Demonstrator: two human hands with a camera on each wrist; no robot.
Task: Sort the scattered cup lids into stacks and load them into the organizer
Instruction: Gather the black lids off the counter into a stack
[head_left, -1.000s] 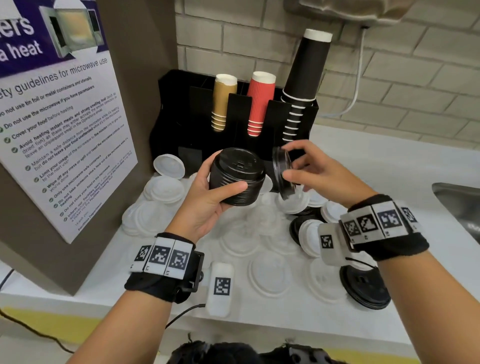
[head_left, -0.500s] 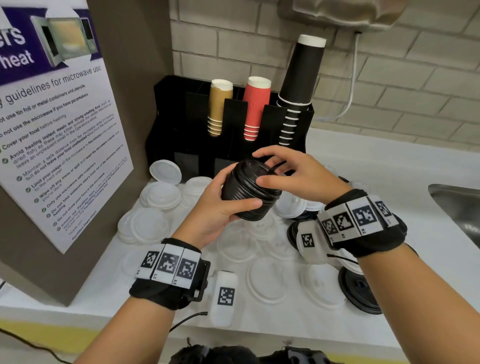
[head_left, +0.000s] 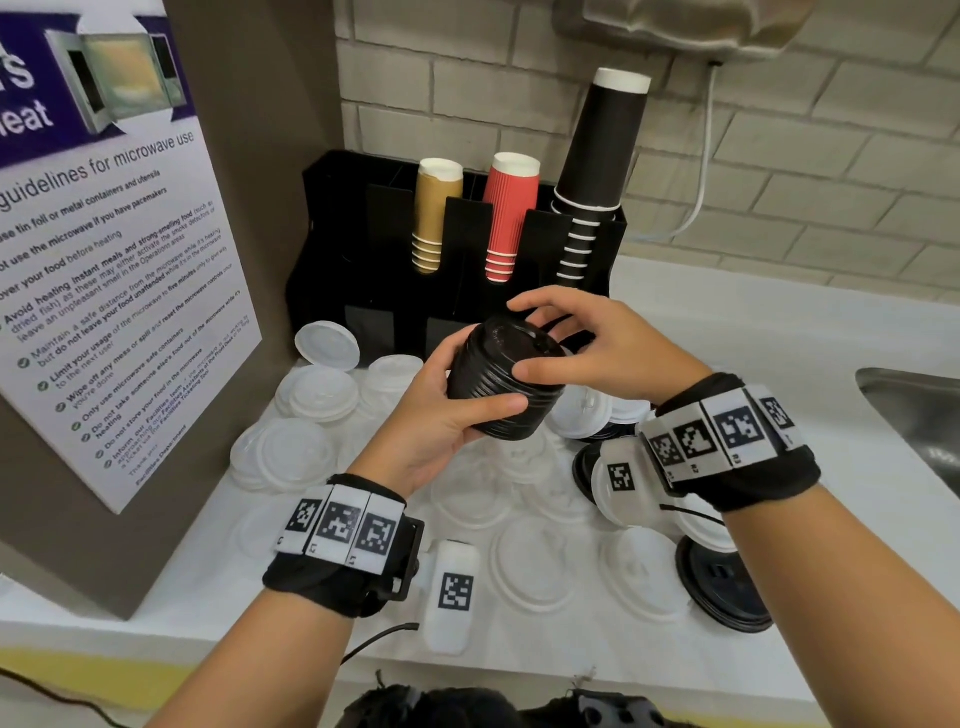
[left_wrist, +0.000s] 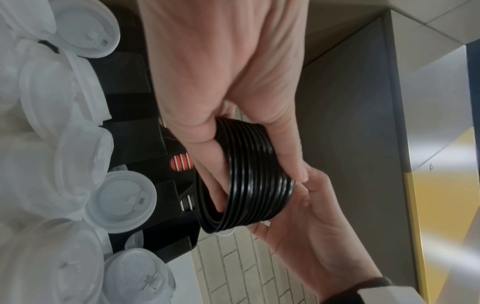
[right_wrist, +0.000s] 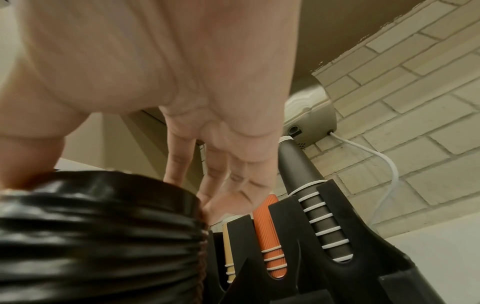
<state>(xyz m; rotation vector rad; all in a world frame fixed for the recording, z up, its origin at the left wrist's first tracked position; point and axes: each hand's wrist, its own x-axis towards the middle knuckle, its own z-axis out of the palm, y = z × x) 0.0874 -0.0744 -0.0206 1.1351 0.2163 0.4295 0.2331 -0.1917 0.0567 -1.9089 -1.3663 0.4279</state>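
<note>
The black lids (head_left: 506, 384) are glossy plastic, their ribbed rims catching the light. The white lids (head_left: 322, 397) look like matt, slightly translucent plastic — smooth, with moulded rings. The organizer (head_left: 358, 249) is matt black plastic. Its cups appear to be paper: the red cups (head_left: 506, 218) finely ribbed, the gold cups (head_left: 434, 218) smooth with a faint sheen, the black cups (head_left: 602, 156) smooth and matt. The surface (head_left: 753, 353) is smooth, dull white. The wall (head_left: 831, 130) is rough painted brick. The sink (head_left: 924, 415) is brushed metal — softly reflective.
</note>
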